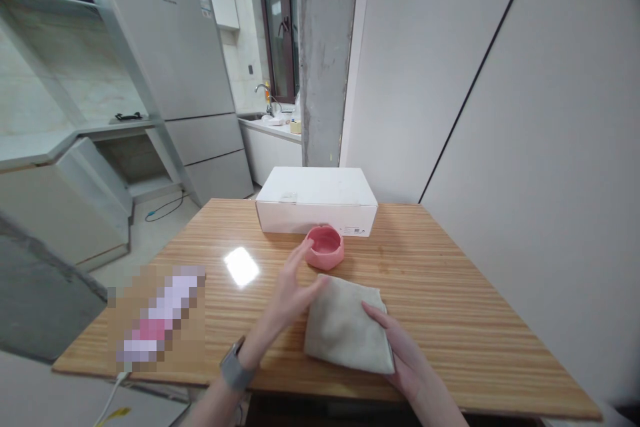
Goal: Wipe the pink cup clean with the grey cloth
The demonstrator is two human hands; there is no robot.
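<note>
A folded grey-beige cloth (pixel 345 323) is in my right hand (pixel 405 353), near the front edge of the table. The thumb lies on top of it and the other fingers are hidden underneath. My left hand (pixel 295 287) has thumb and fingers spread apart. Its fingertips reach the left rim of a pink ashtray (pixel 325 257), a faceted bowl with a notched edge; whether they touch it I cannot tell. The left thumb points to the cloth's upper left corner, overlapping it in view. A watch (pixel 236 365) with a grey strap is on my left wrist.
Behind the ashtray a white box (pixel 315 203) stands on the wood-grain table (pixel 450 320). A blurred-out purple and pink object (pixel 160 313) with a white cable lies at the left. A wall (pixel 525 167) borders the table's right side; a fridge (pixel 165 47) stands beyond.
</note>
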